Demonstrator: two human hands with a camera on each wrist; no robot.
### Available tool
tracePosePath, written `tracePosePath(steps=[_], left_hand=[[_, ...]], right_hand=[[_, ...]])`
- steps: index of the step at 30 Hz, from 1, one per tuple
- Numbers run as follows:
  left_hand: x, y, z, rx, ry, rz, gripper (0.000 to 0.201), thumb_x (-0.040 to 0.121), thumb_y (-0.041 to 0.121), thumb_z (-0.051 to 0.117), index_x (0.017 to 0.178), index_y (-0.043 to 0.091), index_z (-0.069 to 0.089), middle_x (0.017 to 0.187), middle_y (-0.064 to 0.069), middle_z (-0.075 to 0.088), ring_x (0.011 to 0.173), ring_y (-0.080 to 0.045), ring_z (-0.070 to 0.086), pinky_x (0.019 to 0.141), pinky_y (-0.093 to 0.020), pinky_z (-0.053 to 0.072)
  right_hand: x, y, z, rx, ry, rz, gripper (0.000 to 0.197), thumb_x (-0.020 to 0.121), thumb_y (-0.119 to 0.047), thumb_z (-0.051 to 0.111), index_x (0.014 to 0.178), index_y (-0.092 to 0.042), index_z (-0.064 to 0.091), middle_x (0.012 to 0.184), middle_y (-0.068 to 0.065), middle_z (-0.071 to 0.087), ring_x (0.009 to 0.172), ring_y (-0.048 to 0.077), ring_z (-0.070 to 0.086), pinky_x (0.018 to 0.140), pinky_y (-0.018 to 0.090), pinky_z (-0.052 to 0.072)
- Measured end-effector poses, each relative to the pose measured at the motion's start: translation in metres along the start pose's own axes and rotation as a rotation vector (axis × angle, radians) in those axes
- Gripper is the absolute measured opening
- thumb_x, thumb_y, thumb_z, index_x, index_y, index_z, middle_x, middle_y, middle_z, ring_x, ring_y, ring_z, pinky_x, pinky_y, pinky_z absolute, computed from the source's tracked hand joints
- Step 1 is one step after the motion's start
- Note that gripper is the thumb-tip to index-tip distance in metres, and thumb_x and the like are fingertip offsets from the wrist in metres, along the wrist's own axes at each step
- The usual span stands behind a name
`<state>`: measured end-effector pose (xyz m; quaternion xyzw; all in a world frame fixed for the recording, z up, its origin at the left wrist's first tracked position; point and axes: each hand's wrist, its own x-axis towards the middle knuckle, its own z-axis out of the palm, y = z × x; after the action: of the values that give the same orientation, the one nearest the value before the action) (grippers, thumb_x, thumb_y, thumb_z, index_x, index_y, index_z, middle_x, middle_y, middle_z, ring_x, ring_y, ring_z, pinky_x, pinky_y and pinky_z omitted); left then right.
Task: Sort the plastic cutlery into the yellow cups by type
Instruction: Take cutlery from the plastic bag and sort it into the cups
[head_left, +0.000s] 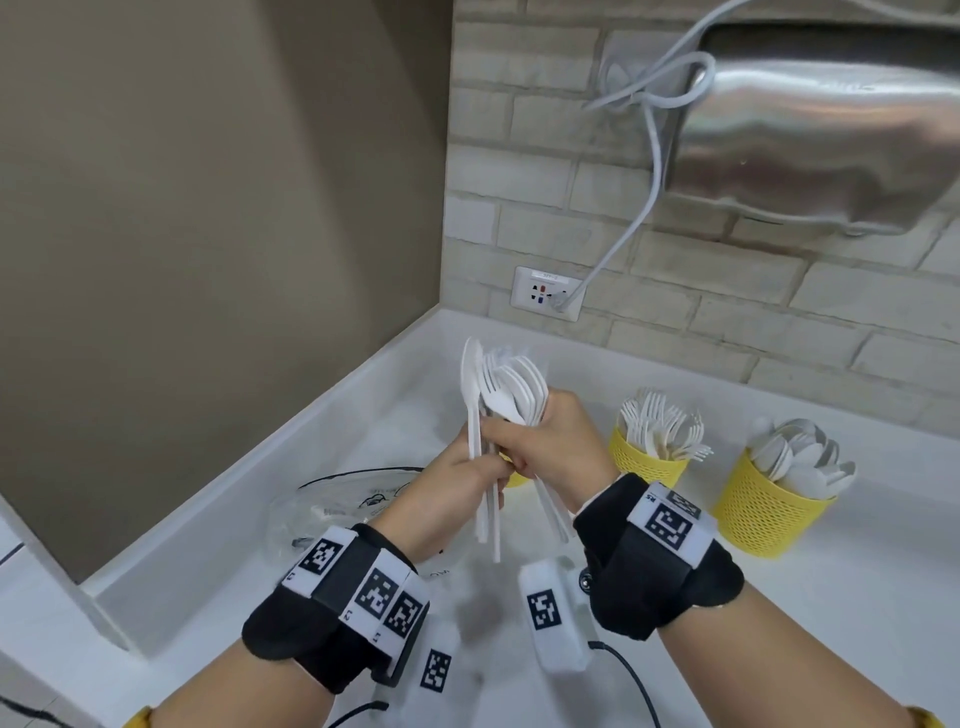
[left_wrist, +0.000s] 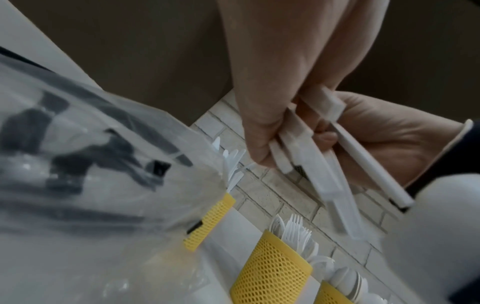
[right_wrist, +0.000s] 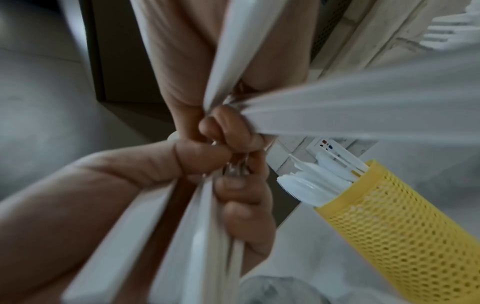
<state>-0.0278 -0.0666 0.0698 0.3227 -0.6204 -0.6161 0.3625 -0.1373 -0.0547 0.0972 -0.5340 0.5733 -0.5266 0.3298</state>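
Both hands hold one bundle of white plastic cutlery (head_left: 504, 395) upright above the counter, spoon and fork heads up. My left hand (head_left: 462, 467) grips the handles (left_wrist: 298, 148) from below. My right hand (head_left: 545, 441) is curled round the bundle just under the heads (right_wrist: 337, 115). Three yellow mesh cups stand on the counter. One (head_left: 647, 462) holds forks and one (head_left: 763, 512) holds spoons. The third (right_wrist: 405, 230) holds knives and sits mostly hidden behind my hands in the head view.
A crumpled clear plastic bag (head_left: 337, 499) lies on the white counter (head_left: 857, 597) left of my hands. A wall socket (head_left: 548, 293) with a grey cable and a steel dispenser (head_left: 831, 130) hang on the brick wall. A brown wall closes the left side.
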Motion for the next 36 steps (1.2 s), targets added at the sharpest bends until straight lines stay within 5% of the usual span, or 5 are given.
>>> tracePosePath(steps=[4, 10, 18, 29, 36], left_hand=[[-0.006, -0.003, 0.002, -0.029, -0.043, -0.025, 0.028, 0.088, -0.004, 0.043, 0.091, 0.021, 0.055, 0.069, 0.014, 0.056, 0.063, 0.004, 0.052, 0.065, -0.014, 0.041], [-0.003, -0.005, 0.003, -0.321, -0.067, -0.018, 0.031, 0.098, 0.014, 0.038, 0.124, 0.017, 0.055, 0.101, -0.002, 0.066, 0.093, -0.012, 0.063, 0.078, -0.018, 0.052], [0.004, -0.002, 0.012, -0.397, 0.062, -0.096, 0.016, 0.095, 0.004, 0.043, 0.096, 0.008, 0.059, 0.070, -0.005, 0.054, 0.062, -0.012, 0.056, 0.059, -0.024, 0.055], [0.009, -0.002, 0.004, -0.443, 0.069, -0.056, 0.016, 0.095, 0.002, 0.041, 0.096, 0.010, 0.055, 0.065, 0.001, 0.046, 0.049, -0.008, 0.049, 0.052, -0.021, 0.050], [0.012, -0.001, 0.008, -0.377, 0.055, -0.046, 0.017, 0.094, 0.003, 0.043, 0.095, 0.010, 0.058, 0.063, 0.000, 0.047, 0.050, -0.008, 0.049, 0.056, -0.022, 0.051]], right_hand=[[0.006, 0.005, -0.002, -0.081, 0.034, 0.014, 0.027, 0.068, -0.003, 0.068, 0.047, -0.011, 0.053, 0.038, -0.006, 0.044, 0.036, 0.009, 0.037, 0.042, 0.021, 0.030], [-0.003, 0.002, -0.011, 0.153, -0.063, 0.121, 0.018, 0.079, 0.003, 0.055, 0.066, 0.001, 0.068, 0.056, 0.001, 0.065, 0.045, 0.011, 0.052, 0.041, 0.019, 0.037], [-0.012, 0.008, -0.032, 0.491, -0.058, 0.156, 0.020, 0.088, 0.001, 0.051, 0.071, 0.001, 0.061, 0.064, 0.013, 0.064, 0.056, 0.022, 0.064, 0.059, 0.032, 0.058], [0.037, 0.011, -0.169, 0.481, 0.805, -0.230, 0.020, 0.081, 0.001, 0.064, 0.074, -0.016, 0.055, 0.047, -0.012, 0.057, 0.046, 0.006, 0.053, 0.057, 0.020, 0.048], [0.071, 0.041, -0.170, 0.211, 0.815, -0.314, 0.025, 0.078, -0.004, 0.068, 0.095, -0.004, 0.051, 0.068, 0.000, 0.056, 0.060, 0.012, 0.057, 0.067, 0.020, 0.051]])
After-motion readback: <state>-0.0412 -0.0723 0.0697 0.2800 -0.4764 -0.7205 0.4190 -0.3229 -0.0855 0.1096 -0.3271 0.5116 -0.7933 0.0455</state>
